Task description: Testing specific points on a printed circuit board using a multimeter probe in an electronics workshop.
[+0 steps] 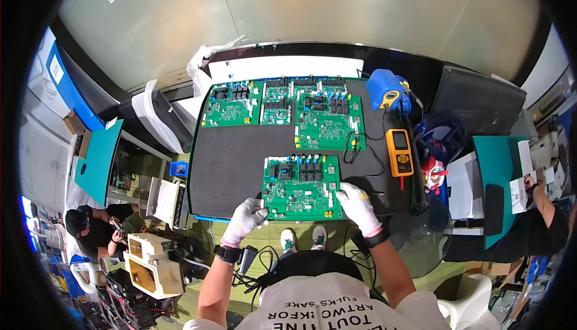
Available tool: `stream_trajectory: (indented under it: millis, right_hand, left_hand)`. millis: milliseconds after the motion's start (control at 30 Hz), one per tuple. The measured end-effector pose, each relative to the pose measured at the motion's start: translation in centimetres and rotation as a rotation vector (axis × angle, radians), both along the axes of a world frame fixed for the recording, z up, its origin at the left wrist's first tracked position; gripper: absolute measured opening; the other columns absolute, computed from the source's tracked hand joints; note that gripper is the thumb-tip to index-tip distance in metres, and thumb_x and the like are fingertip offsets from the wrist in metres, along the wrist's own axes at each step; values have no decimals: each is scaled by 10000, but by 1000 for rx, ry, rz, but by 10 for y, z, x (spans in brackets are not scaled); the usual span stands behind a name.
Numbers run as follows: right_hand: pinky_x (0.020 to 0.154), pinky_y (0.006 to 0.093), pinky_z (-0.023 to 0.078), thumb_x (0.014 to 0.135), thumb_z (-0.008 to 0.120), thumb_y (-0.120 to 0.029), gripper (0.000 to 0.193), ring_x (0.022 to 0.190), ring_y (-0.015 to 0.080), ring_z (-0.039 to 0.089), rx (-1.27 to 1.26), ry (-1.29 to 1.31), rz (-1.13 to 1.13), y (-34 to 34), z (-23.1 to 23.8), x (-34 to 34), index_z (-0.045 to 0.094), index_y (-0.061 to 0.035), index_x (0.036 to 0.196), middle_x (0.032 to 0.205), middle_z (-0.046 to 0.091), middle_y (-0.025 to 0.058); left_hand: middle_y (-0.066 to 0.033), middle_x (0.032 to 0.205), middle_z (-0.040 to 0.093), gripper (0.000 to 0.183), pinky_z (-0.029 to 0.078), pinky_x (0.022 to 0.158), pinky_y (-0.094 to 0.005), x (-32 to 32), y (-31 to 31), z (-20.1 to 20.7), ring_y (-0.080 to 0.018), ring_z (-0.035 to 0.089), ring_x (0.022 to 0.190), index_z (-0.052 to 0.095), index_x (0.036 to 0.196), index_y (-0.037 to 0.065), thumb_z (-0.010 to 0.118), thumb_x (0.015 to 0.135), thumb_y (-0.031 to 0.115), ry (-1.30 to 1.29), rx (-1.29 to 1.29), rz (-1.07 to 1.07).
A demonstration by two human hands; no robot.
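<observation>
A green circuit board [300, 195] lies between my hands at the near edge of the dark-topped table. My left hand [245, 218], in a white glove, grips its lower left edge. The gloved right hand [358, 205] closes on the board's right edge. Black and blue components stand along the board's far side. Beyond it, several more green boards [231, 111] are laid out along the far part of the table, one of them [327, 126] on the right. Its right edge is crossed by a black cable [380, 157].
At the right of the table are an orange handheld meter [400, 153] and a blue tool [384, 90] with a yellow-ringed end. A red and white object [433, 174] stands beside the table edge. Other people work at the far left [90, 231] and far right [535, 222].
</observation>
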State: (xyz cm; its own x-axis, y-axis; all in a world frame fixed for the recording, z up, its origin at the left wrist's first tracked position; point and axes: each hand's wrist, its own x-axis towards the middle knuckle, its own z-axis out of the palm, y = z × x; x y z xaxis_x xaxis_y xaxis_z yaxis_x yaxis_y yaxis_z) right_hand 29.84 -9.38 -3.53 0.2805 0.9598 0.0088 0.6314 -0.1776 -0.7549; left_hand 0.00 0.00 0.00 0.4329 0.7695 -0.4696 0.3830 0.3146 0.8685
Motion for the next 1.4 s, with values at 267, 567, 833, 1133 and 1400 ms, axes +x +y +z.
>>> stream_trajectory:
  millis: [267,567,833,1133,1400]
  right_hand:
    - [727,426,472,794,610,-218,296,852,326,594,-18,-161,-18,-7,22,6,579,-68,1047,898,607,146]
    - [732,420,473,786,625,-206,323,862,322,585,-13,-114,24,-8,29,15,573,-53,1065,921,595,139]
    - [839,422,454,786,619,-207,376,1018,332,530,52,-186,160,-4,36,-1,541,-54,1121,1155,538,145]
    - [880,394,445,794,611,-276,480,1051,334,519,-82,-317,218,-3,31,-4,514,-59,1211,1289,480,134]
    - [825,390,476,773,614,-225,462,962,315,554,-29,-367,158,-4,30,-12,529,-59,1196,1246,518,122]
  left_hand:
    - [-65,653,603,230,465,493,-239,17,-11,10,-98,581,551,543,951,-36,630,822,133,287,252,-59]
    - [-147,689,627,184,482,570,-414,7,-10,10,-340,615,642,539,811,56,644,771,202,574,886,-61]
    - [-144,1003,606,335,468,816,-416,18,34,1,-349,567,949,590,1096,92,563,762,75,445,1223,-124]
    - [-136,1069,585,417,425,890,-424,40,43,-17,-311,542,1031,582,1088,26,534,674,36,573,1245,-320]
    - [-120,1126,575,456,392,930,-414,33,47,-9,-294,529,1079,567,1142,47,558,688,88,610,1239,-417]
